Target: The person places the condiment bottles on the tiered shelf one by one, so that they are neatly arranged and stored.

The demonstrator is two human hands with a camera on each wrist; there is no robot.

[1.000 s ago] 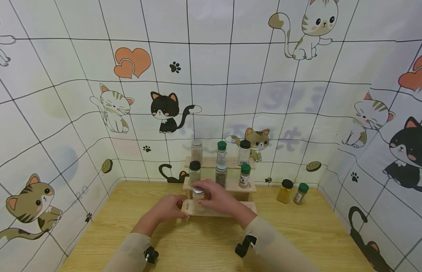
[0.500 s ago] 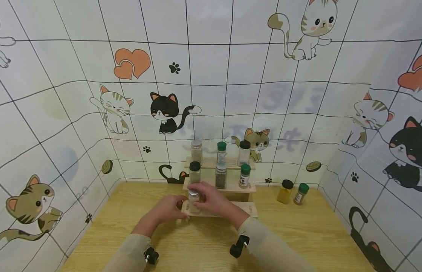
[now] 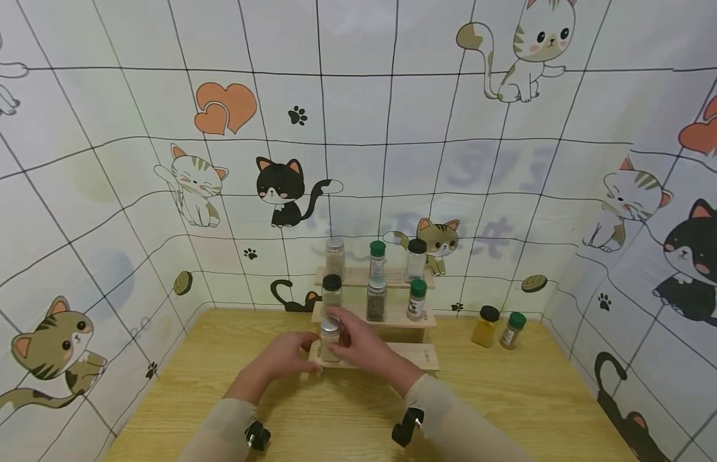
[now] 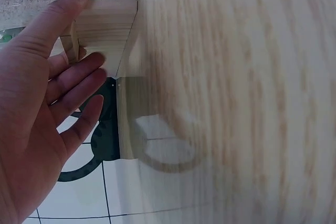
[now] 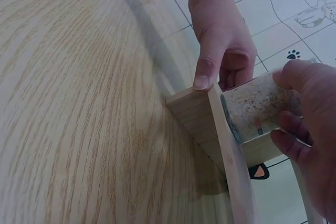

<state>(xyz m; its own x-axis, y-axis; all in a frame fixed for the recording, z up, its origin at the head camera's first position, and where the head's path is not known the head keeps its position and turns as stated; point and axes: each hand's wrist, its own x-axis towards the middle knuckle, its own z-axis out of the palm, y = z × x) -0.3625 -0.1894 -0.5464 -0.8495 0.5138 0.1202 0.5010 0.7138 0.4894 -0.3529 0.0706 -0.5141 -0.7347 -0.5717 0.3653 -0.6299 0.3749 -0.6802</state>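
Note:
A three-step wooden spice rack [image 3: 413,354] stands on the table by the back wall. My right hand [image 3: 364,343] holds a spice jar [image 3: 330,344] with a silver lid, upright on the left end of the lowest step. Pale, speckled contents show through the jar in the right wrist view, its base against the step board. At that same end my left hand [image 3: 280,355] grips the rack, thumb on the front edge. In the left wrist view the fingers [image 4: 79,80] bend loosely around the rack's wooden side piece [image 4: 105,24].
On the middle step stand a black-lidded jar [image 3: 332,292], a silver-lidded jar [image 3: 376,301] and a green-capped jar [image 3: 416,300]. Three more jars line the top step. A yellow jar [image 3: 484,326] and a green-capped jar [image 3: 512,330] stand on the table [image 3: 508,398] to the right.
My right hand has moved the silver-lidded spice jar a little left and down along the lowest step; it has stayed there over the last half second. The left hand has kept its place.

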